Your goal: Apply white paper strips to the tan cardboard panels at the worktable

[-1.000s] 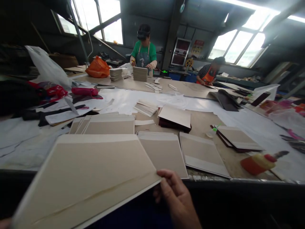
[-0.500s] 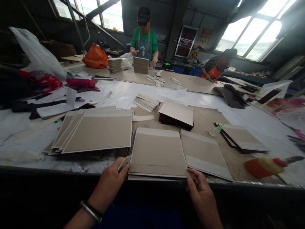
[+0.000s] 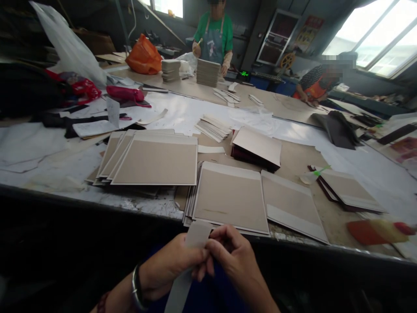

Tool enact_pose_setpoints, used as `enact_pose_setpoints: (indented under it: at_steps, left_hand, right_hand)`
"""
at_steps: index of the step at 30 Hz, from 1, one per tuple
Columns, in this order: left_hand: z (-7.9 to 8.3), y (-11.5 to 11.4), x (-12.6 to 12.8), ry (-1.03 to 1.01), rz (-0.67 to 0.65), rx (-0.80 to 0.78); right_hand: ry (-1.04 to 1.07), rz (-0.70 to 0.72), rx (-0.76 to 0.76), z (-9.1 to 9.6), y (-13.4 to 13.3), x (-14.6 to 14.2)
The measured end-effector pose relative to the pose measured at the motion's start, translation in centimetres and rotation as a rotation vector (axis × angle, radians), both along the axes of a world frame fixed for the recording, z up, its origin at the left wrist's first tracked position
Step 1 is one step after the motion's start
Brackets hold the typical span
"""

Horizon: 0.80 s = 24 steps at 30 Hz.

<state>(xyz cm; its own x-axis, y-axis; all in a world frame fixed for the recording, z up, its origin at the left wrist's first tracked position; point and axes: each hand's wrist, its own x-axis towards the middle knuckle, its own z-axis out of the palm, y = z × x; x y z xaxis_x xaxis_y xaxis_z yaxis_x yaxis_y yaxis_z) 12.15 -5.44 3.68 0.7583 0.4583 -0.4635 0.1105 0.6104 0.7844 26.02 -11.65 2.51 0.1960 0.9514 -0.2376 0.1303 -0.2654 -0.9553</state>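
Note:
My left hand (image 3: 169, 265) and my right hand (image 3: 230, 256) meet below the table edge, both pinching a narrow grey-white paper strip (image 3: 192, 243) that runs down toward my lap. Just beyond them lies a stack of grey boards with white borders (image 3: 230, 198) at the table's near edge. Another fanned pile of such boards (image 3: 153, 158) sits to its left, and a single board with a white band (image 3: 291, 206) lies to its right.
A red-and-yellow brush (image 3: 378, 230) lies at the near right. Dark-backed boards (image 3: 257, 148) and a loose strip pile (image 3: 213, 127) sit mid-table. Bags and an orange sack (image 3: 143, 54) crowd the far left. A person in green (image 3: 215, 37) and another person (image 3: 317, 84) work opposite.
The large board I held a second ago was set on the near stack. Both hands then left the stack, drew back below the table edge and took up the paper strip.

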Motion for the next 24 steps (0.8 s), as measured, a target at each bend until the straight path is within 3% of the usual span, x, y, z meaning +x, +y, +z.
enact_pose_setpoints:
  at_steps: [3, 10, 18, 24]
  left_hand:
    - [0.0, -0.5, -0.2, 0.001, 0.011, -0.022]
    - [-0.8, -0.9, -1.7, -0.02, 0.12, -0.037]
    - [-1.3, -0.9, -1.4, 0.081, 0.373, 0.05]
    - [-1.7, -1.1, -0.5, 0.116, 0.519, 0.114]
  right_hand:
    - [0.03, -0.033, 0.01, -0.1, 0.7, -1.6]
    - [-0.219, -0.104, 0.092, -0.1, 0.7, -1.8]
    - [0.226, -0.134, 0.032, -0.6, 0.8, -3.7]
    - [0.179, -0.214, 0.052, -1.2, 1.2, -3.8]
